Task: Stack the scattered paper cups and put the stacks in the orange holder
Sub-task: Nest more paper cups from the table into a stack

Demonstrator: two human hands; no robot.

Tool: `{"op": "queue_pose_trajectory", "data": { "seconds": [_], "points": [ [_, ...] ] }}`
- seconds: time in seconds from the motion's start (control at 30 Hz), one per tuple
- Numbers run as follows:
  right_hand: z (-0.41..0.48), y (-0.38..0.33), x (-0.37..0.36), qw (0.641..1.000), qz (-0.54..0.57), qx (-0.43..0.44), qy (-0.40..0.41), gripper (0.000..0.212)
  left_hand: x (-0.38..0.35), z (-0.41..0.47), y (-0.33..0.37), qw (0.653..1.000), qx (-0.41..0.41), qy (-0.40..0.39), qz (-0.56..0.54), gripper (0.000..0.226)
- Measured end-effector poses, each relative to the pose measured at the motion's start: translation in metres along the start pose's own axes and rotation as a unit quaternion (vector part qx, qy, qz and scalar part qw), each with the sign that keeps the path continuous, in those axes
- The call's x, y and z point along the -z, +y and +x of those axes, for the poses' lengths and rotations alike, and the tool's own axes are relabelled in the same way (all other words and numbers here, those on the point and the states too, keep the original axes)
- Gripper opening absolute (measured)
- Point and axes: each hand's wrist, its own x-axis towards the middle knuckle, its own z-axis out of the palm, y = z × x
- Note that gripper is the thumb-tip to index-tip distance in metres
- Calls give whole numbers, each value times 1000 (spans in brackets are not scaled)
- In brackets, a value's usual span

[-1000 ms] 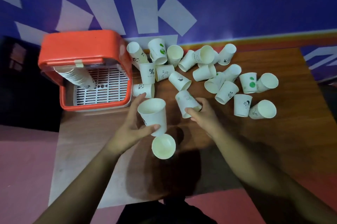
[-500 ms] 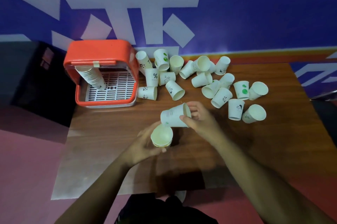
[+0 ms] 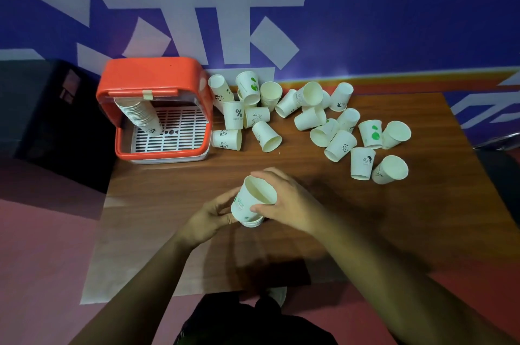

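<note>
Nesting cups (image 3: 253, 200), both hands (image 3: 284, 201) gripping

Dark wood table (image 3: 323, 221). Orange holder (image 3: 153, 83) sits at its far-left corner. Loose paper cups (image 3: 309, 119) lie scattered across the far half, most tipped over.

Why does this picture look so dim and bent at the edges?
Head view: wide-angle lens, so the table edges splay outward and the forearms stretch toward the corners. Dim light from above throws soft shadows below the left hand and right hand. Farther cups look soft; their prints stay readable.
</note>
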Motion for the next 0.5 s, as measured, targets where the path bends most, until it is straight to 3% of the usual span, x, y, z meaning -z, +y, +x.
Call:
{"op": "queue_pose_trajectory", "data": {
  "seconds": [0.5],
  "points": [
    [-1, 3, -10, 987, -153, 42, 7, 74, 12, 0, -7, 990, 102, -22, -93, 39]
  ]
}}
